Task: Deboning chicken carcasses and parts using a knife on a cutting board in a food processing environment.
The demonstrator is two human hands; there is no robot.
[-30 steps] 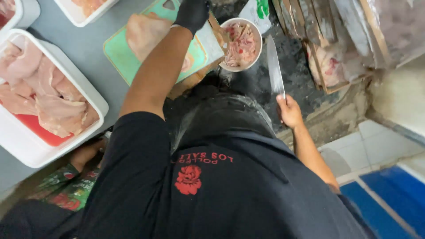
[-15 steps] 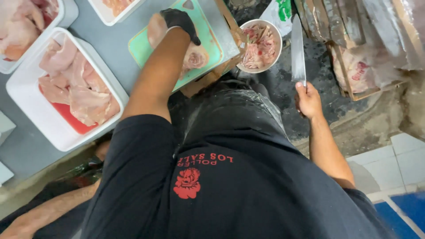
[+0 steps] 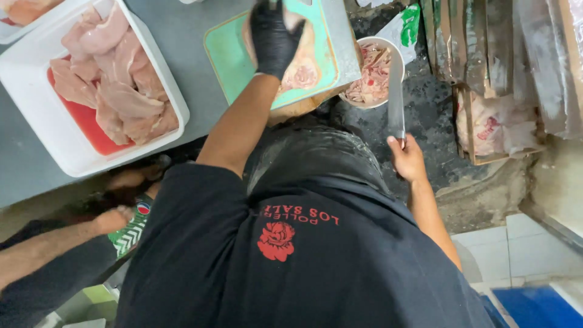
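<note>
My left hand [image 3: 274,36], in a black glove, presses down on a pale raw chicken piece [image 3: 302,70] lying on a green cutting board [image 3: 228,58]. Off the table's right edge, my bare right hand [image 3: 405,159] grips the handle of a long knife [image 3: 396,97] whose blade points away from me. The blade crosses in front of a white bowl [image 3: 364,41] of chopped raw meat scraps, which sits beside the board's right corner.
A white tray [image 3: 79,163] of raw chicken fillets with red liquid stands on the grey table at left. Cardboard boxes and wrapped packs [image 3: 492,121] line the dark floor at right. Another person's arm [image 3: 48,249] reaches in at the lower left.
The view has shifted, so the tray and board now sit further right and lower in frame. My gloved hand stays on the chicken, and my right hand still holds the knife.
</note>
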